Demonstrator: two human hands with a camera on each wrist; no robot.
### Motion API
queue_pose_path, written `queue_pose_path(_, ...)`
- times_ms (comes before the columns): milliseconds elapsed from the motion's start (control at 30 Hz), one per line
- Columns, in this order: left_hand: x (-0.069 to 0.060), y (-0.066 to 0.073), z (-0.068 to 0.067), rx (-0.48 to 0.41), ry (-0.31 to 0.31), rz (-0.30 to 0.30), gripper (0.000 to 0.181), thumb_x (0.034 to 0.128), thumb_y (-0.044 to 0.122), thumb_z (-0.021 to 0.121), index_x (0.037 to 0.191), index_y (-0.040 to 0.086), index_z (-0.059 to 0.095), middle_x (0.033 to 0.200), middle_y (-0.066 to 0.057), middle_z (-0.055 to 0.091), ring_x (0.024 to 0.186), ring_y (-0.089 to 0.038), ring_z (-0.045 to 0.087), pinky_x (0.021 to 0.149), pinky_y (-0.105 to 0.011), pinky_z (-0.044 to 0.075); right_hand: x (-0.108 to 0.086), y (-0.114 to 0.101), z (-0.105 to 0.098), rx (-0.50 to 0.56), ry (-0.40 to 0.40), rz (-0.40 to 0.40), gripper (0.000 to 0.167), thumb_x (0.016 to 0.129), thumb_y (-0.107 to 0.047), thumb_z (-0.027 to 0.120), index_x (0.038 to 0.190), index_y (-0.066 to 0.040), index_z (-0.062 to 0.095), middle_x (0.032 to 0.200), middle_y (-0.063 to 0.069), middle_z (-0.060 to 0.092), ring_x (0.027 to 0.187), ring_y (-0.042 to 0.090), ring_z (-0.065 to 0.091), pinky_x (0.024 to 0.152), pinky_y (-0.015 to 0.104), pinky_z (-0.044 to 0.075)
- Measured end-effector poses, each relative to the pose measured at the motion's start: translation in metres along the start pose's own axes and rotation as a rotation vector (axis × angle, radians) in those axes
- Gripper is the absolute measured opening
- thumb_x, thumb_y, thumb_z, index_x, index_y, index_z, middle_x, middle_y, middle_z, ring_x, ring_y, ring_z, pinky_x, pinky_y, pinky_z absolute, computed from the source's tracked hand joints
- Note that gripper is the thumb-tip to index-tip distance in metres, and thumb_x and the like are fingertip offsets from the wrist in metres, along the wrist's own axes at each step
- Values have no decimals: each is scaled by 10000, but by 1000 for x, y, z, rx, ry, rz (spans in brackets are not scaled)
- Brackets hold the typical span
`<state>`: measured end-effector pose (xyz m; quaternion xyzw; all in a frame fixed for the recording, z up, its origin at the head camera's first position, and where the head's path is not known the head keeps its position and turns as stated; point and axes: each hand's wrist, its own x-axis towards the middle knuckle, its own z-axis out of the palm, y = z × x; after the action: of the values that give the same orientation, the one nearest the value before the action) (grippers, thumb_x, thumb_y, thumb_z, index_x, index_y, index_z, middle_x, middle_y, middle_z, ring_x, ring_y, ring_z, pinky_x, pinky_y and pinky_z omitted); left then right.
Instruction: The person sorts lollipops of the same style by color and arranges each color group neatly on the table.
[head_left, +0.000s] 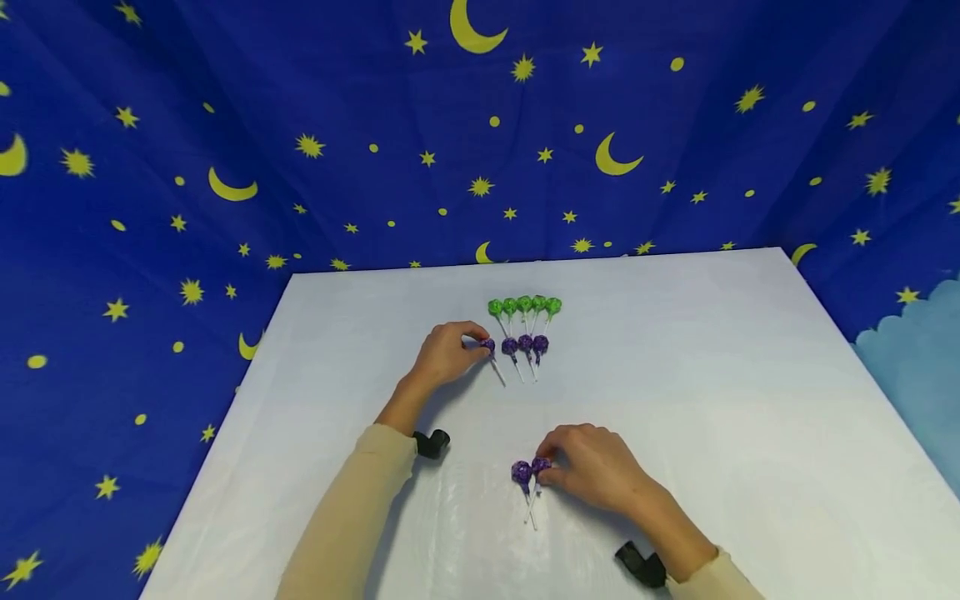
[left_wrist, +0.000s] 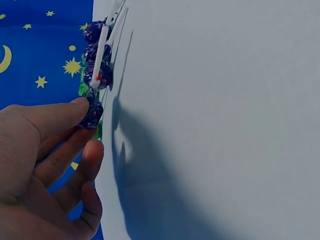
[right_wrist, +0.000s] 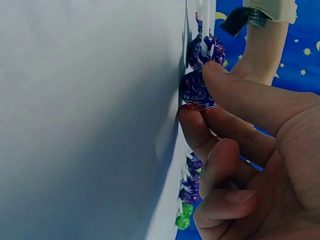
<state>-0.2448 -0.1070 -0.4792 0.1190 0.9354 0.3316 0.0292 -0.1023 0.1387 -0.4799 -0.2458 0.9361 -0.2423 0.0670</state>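
Observation:
My left hand (head_left: 447, 353) pinches the head of a purple-wrapped lollipop (left_wrist: 91, 114) between thumb and fingers, at the left end of a row of purple lollipops (head_left: 525, 343). Behind that row, several green lollipops (head_left: 524, 303) lie side by side, their sticks pointing toward me. Nearer the front, my right hand (head_left: 596, 467) holds another purple lollipop (right_wrist: 198, 92) by its head. Just left of it lies one more purple lollipop (head_left: 521, 473), and the two white sticks cross in the head view.
The lollipops are on a white-covered table (head_left: 712, 375). A dark blue cloth (head_left: 360, 100) with yellow moons and stars hangs behind and to the left. Black wrist devices (head_left: 432, 444) are on both forearms, below beige sleeves (head_left: 352, 508).

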Motion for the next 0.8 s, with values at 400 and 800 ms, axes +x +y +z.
queue_pose_path(400,10,1,4,77,-23,1,185,870,244,735,1051,210,726,1027,54,679,844,-155,591,812,-402,448,-1,1,-1,15,7,-5,195,751,-378,811,886,-261,733,851,-162,646,834,131,633,715,391,489)
queue_pose_path(800,11,-4,6,63,-1,48,202,857,273,745,1053,223,743,1016,73,690,806,-119,602,873,-415,428,-1,2,-2,16,7,-17,203,759,-378,804,904,-255,734,860,-163,645,849,134,637,709,383,491)
